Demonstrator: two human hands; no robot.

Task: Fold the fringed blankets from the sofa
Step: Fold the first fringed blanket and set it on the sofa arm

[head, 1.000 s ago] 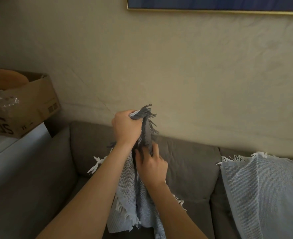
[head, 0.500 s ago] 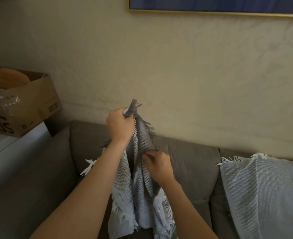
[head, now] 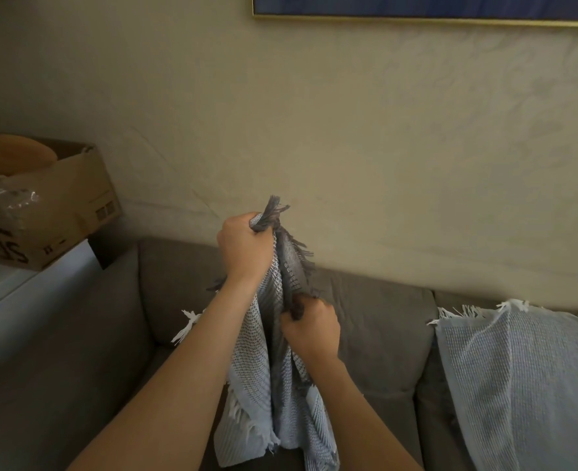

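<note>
A grey and pale blue woven fringed blanket (head: 257, 375) hangs bunched in front of me over the sofa seat. My left hand (head: 245, 248) is raised and clenched on its top corner, dark fringe sticking out above the fist. Lower and to the right, my right hand (head: 311, 329) pinches the blanket's dark fringed edge. A second blanket (head: 525, 382), light blue with white fringe, lies draped over the sofa's right back cushion.
The grey sofa (head: 376, 334) runs along a beige wall. A cardboard box (head: 46, 205) sits on a white surface (head: 16, 294) at the left. A framed blue picture (head: 427, 8) hangs at the top.
My right hand has slid down the dark fringed edge, away from my left hand. The left hand has stayed high, holding the corner, and the blanket hangs more stretched between them.
</note>
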